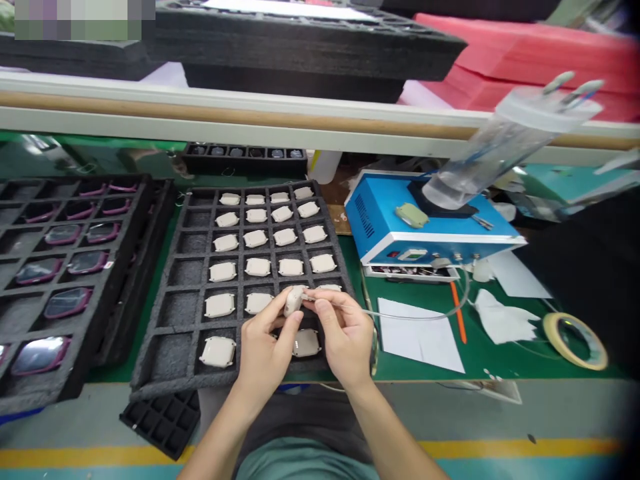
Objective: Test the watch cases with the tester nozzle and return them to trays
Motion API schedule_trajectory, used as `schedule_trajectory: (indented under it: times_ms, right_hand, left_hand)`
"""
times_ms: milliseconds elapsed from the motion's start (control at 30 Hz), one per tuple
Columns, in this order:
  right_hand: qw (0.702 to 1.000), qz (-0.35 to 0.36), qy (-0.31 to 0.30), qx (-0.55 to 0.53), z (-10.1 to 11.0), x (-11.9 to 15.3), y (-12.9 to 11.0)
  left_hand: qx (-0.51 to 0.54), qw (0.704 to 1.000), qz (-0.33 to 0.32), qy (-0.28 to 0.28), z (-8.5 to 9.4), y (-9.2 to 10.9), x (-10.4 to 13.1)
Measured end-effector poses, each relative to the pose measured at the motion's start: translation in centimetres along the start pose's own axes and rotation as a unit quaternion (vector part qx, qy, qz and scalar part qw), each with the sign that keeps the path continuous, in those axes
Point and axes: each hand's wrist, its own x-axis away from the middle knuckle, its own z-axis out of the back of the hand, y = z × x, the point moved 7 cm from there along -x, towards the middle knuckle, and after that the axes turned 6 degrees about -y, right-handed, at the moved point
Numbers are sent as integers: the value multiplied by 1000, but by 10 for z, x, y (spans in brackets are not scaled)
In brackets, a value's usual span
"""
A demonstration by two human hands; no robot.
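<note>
Beige rounded plastic casing point(294, 301): your left fingers point(289, 335) clamp it, right fingers point(328, 321) pinch a slim tip point(309, 299) on a thin grey cable point(410, 318); cable snag could jerk it, scratching the casing.

One blue box point(383, 200) bears one cylinder point(480, 157) and one olive case point(412, 215). In the nearest tray point(173, 363) left of it sit at least twenty pale cases point(291, 267), sixteen in the four far rows; two hands point(350, 333) partly cover the nearer rows and hold one more case point(294, 301). In front of the box: one orange stick point(459, 312), one tape roll point(552, 333) farther right.
</note>
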Motion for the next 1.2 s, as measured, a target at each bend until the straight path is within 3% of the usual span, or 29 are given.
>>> schedule_trajectory:
  times_ms: [300,633,1200]
  right_hand:
    - [1000,-5,4,7,0,-1,1]
    - [999,-8,-10,-52,-10,-21,-3]
    - [997,-3,-18,-71,-12,-24,-4]
  left_hand:
    - [-11,1000,4,-2,1,3,-1]
    - [-39,998,-5,39,8,-7,-12]
    - [-63,996,-1,56,12,-14,-14]
